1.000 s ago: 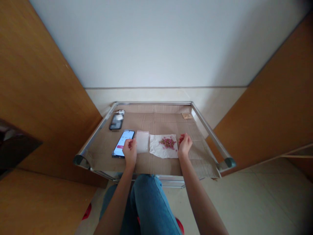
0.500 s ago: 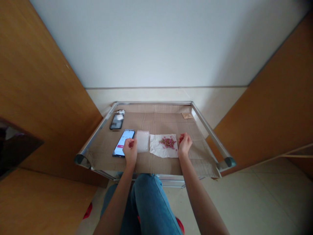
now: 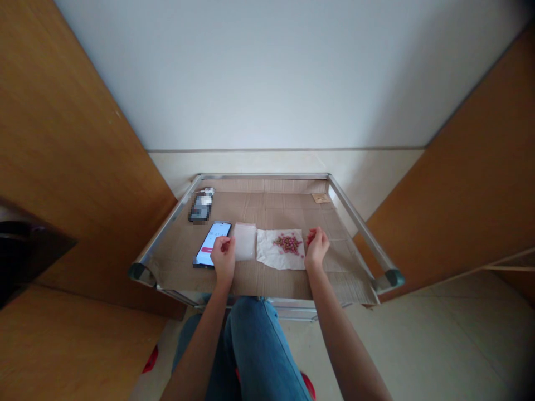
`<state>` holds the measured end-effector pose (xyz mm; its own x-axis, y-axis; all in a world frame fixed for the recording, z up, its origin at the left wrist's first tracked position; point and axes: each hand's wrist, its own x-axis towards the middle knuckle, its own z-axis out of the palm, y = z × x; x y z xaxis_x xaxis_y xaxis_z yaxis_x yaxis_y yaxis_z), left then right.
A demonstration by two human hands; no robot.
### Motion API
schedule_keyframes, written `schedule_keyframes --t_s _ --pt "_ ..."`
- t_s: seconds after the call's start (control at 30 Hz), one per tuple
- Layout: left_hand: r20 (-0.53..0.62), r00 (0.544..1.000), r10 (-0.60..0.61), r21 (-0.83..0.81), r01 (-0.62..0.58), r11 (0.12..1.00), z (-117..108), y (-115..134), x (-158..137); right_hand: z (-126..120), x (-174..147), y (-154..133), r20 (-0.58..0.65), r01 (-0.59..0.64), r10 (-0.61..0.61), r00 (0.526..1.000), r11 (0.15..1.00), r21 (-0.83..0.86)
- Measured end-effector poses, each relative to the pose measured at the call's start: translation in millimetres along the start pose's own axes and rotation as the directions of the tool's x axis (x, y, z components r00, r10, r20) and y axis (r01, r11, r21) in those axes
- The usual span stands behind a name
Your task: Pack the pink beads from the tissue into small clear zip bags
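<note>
My left hand (image 3: 223,257) rests over the lower right part of a lit phone (image 3: 214,238), its fingers curled in loosely and no object visible in them. Right of that hand lie flat, clear plastic bags (image 3: 244,243). A white sheet of paper (image 3: 267,254) is spread beside the bags, bearing a loose pile of small pink and greenish pieces (image 3: 287,243) that look like dried rosebuds. At the sheet's right edge, my right hand (image 3: 317,247) is held with its fingers curled and palm turned inward; I see nothing in it.
Cardboard (image 3: 267,209) lines the tabletop, which has a metal rail (image 3: 359,228) around its sides and back. At the back left sits a dark, blurred-out object (image 3: 201,206). A small tan piece (image 3: 320,198) lies at the back right. Wooden panels (image 3: 96,184) flank the white wall.
Both hands keep their places and curled shape. The whole view has shifted very slightly, and the items on the cardboard lie as before.
</note>
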<state>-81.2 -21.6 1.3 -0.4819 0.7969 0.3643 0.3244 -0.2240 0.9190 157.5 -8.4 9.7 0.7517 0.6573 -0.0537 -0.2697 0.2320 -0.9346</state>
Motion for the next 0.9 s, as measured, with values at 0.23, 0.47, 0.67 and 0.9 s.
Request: schedule_keyframes --t_s 0.23,0.47,0.67,0.9 --pt "0.006 1.000 -0.008 -0.006 0.008 1.000 -0.4 0.1 -0.5 0.4 -0.3 -0.9 -0.003 -0.014 0.014 1.000 1.000 0.010" --pt "0.000 1.000 -0.019 -0.032 0.019 0.999 0.4 -0.7 -0.6 0.2 -0.5 -1.1 -0.007 -0.017 0.017 1.000 1.000 0.001" --pt "0.005 1.000 -0.026 -0.068 0.026 0.997 0.7 -0.7 -0.7 -0.3 1.1 1.3 -0.001 -0.013 0.013 1.000 1.000 -0.005" --pt "0.022 0.998 -0.052 -0.068 0.054 0.996 -0.1 -1.0 -1.4 -0.4 0.9 1.2 0.005 0.007 -0.007 1.000 1.000 -0.001"
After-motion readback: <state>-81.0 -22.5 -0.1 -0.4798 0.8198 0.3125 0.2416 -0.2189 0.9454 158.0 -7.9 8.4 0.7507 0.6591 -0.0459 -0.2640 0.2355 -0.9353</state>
